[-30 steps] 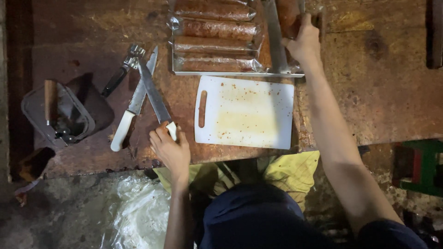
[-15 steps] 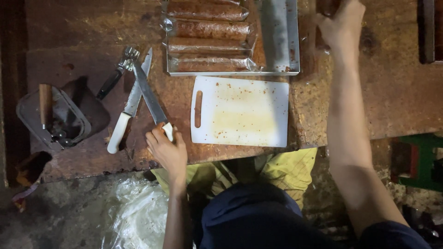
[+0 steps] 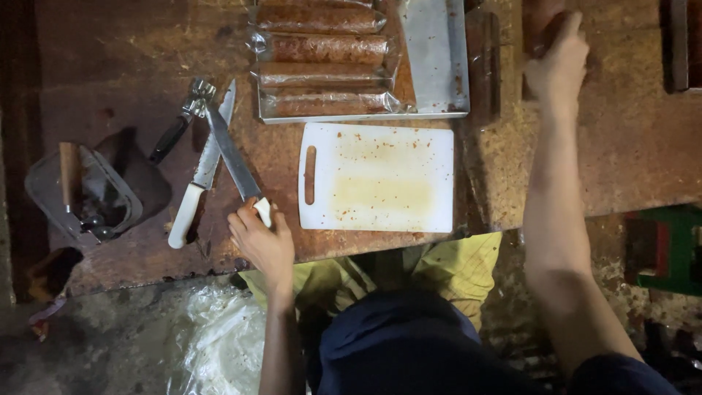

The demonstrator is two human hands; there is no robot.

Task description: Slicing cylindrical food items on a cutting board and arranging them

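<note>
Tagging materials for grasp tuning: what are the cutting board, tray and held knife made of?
Cutting board: likely plastic, matte white, stained, moulded handle slot. Tray: looks like metal, dull silver sheen, thin raised rim. Knife in the left hand: shiny steel-looking blade; pale handle, probably plastic, mostly hidden by the grip.

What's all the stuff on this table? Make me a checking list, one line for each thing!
Surface: worn, stained wooden table.
Job's things: white cutting board, speckled; knife with pale handle; metal tray holding wrapped sausage rolls.
Clutter: second white-handled knife; black-handled metal tool; dark container with utensils.
Hands: left hand grips the knife handle; right hand closes on a brown object at the far edge.
Cables: nothing seen.
Surroundings: clear plastic sheet below; green crate at right.
</note>
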